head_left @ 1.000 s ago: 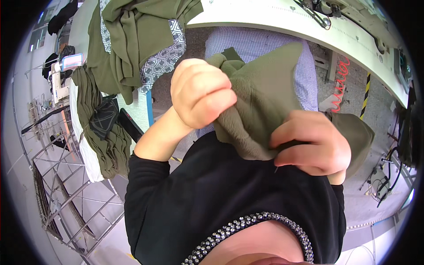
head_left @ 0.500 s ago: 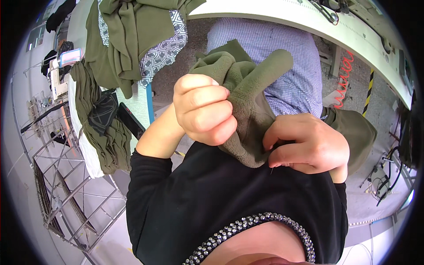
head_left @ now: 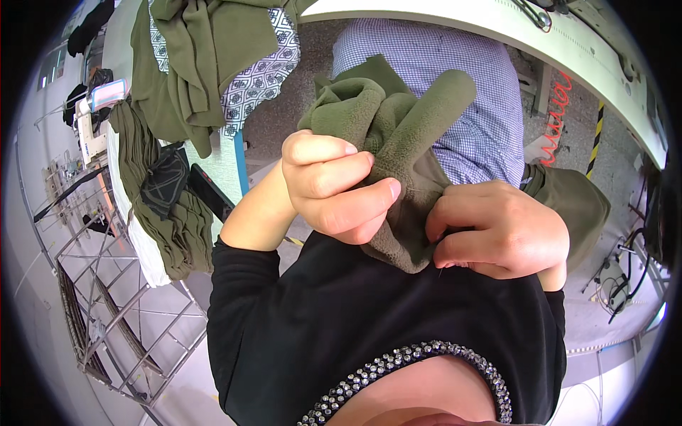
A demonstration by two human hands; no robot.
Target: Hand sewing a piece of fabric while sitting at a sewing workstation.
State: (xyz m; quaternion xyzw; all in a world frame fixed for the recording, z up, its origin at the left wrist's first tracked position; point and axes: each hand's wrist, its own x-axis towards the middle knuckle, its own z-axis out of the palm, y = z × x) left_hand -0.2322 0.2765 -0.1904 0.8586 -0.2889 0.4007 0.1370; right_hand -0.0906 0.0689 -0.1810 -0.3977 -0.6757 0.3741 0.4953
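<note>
An olive-green fleece piece (head_left: 408, 142) is bunched up in front of my chest, above my lap. A rounded, tube-like part of it sticks up toward the far right. My left hand (head_left: 337, 188) is closed on its left side, fingers curled over the cloth. At the lower right edge of the fleece, my right hand (head_left: 501, 231) pinches the cloth between thumb and curled forefinger. A short dark thread end shows just under those fingertips. What lies inside the right hand's curl is hidden.
A white sewing table edge (head_left: 426, 18) curves across the far side. On the left, a stack of olive cloth pieces (head_left: 135, 153) carries a dark phone (head_left: 207, 190); a larger olive garment (head_left: 192, 78) with patterned lining hangs beyond. A metal-frame cart (head_left: 128, 319) stands lower left.
My left hand's fingers have loosened and spread a little to the right over the fleece. My right hand keeps its pinch and has shifted only slightly.
</note>
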